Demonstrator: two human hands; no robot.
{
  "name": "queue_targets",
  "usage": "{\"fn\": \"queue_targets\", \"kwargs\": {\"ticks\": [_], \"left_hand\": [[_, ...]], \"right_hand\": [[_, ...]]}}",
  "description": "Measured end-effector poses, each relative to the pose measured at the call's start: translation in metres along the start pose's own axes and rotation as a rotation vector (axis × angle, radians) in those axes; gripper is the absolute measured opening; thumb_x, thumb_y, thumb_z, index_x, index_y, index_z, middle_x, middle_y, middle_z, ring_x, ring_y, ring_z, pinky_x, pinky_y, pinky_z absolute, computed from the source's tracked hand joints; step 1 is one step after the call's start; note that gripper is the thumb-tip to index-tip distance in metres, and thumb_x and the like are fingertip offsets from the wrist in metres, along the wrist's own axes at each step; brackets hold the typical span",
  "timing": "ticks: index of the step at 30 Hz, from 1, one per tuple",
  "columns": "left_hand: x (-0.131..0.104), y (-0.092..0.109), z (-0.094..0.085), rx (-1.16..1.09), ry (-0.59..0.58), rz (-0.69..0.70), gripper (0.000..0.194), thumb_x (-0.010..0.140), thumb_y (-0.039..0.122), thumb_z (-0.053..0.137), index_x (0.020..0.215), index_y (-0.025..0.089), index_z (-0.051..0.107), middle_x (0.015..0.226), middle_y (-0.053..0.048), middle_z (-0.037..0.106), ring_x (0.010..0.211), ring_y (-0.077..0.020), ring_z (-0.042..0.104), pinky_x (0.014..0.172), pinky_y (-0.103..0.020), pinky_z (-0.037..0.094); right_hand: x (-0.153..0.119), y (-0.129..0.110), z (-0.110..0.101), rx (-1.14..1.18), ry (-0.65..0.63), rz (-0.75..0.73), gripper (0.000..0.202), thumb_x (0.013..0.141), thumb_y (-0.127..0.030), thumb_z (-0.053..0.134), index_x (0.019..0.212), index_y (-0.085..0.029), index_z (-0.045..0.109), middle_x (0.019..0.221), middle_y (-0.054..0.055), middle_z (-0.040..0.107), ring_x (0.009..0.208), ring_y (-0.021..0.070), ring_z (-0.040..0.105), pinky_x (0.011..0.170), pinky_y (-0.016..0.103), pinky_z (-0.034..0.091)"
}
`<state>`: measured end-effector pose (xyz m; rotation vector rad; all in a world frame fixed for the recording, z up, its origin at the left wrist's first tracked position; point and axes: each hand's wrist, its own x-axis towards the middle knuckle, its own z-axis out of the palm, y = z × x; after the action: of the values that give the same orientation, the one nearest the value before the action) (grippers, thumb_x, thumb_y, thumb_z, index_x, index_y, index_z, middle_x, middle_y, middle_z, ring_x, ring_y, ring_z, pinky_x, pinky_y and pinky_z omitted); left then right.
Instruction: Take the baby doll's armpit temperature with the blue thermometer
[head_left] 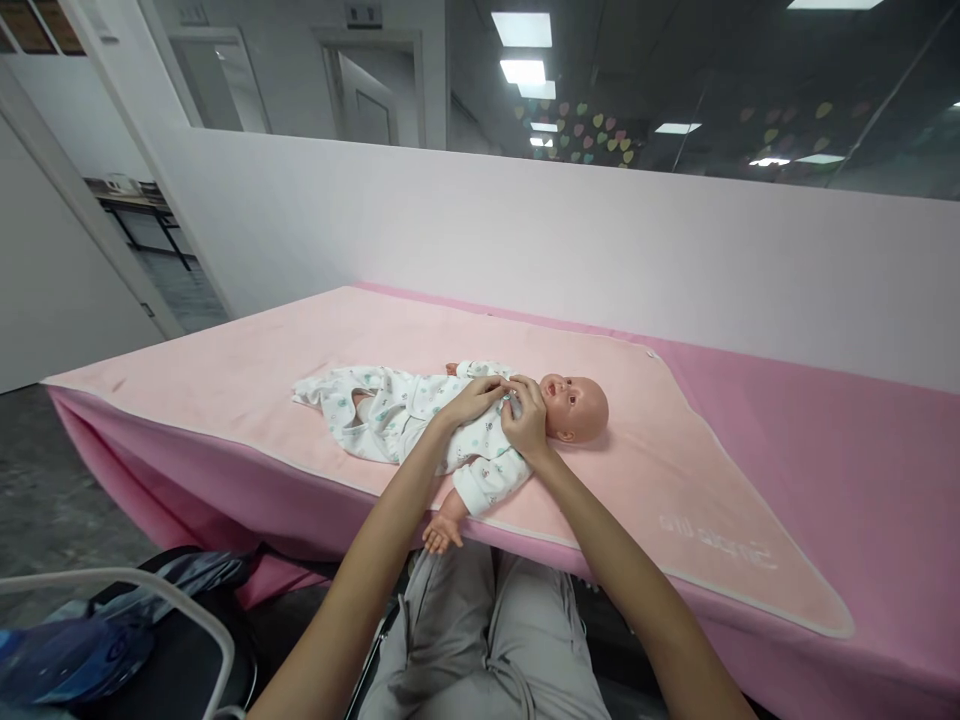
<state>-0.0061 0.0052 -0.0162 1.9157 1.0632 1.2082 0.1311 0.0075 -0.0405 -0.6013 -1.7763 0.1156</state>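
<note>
A baby doll [583, 408] lies on its back across the table, head to the right, dressed in a white printed baby outfit [382, 395]. At the outfit's neckline, just below the doll's chin, my left hand [478, 398] rests over the chest with its fingertips pinching the fabric. Close beside it, my right hand [527, 418] has bent fingers closed on the collar, and the fingertips of both hands nearly meet. What exactly lies between the fingertips is small and partly hidden. One doll arm [444, 522] reaches toward me over the table's near edge.
Under the doll is a peach mat [675, 480] on a pink tablecloth [885, 470]. A white wall [525, 240] with windows above stands behind the table. At lower left, a chair [187, 640] holds a blue plastic item [75, 655].
</note>
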Motion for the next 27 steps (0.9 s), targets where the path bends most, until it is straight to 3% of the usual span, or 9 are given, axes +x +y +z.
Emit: {"fn": "queue_targets", "kwargs": {"ticks": [10, 20, 27], "left_hand": [[-0.001, 0.003, -0.002, -0.097, 0.015, -0.010, 0.025, 0.069, 0.016, 0.049, 0.087, 0.012, 0.066, 0.080, -0.002, 0.062, 0.078, -0.0161, 0.053, 0.074, -0.026, 0.040], [-0.002, 0.004, -0.001, -0.031, 0.036, 0.023, 0.020, 0.069, 0.023, 0.060, 0.085, 0.012, 0.066, 0.072, -0.001, 0.060, 0.070, -0.0135, 0.051, 0.067, -0.025, 0.039], [-0.004, 0.011, -0.004, -0.263, 0.031, -0.041, 0.021, 0.068, 0.019, 0.048, 0.077, 0.012, 0.066, 0.077, -0.004, 0.064, 0.078, -0.0174, 0.056, 0.073, -0.027, 0.041]], "right_hand": [[-0.002, -0.001, 0.002, -0.034, 0.072, -0.015, 0.020, 0.077, -0.010, 0.043, 0.090, -0.018, 0.055, 0.096, 0.009, 0.055, 0.094, 0.0195, 0.054, 0.085, 0.034, 0.048], [-0.004, 0.003, 0.003, -0.056, 0.089, -0.024, 0.028, 0.075, -0.005, 0.042, 0.093, -0.020, 0.058, 0.102, 0.009, 0.053, 0.099, 0.0198, 0.054, 0.083, 0.036, 0.051], [-0.008, 0.000, 0.001, -0.117, 0.032, -0.240, 0.039, 0.071, 0.000, 0.039, 0.097, -0.022, 0.058, 0.107, 0.008, 0.052, 0.098, 0.0183, 0.054, 0.081, 0.033, 0.052]]}}
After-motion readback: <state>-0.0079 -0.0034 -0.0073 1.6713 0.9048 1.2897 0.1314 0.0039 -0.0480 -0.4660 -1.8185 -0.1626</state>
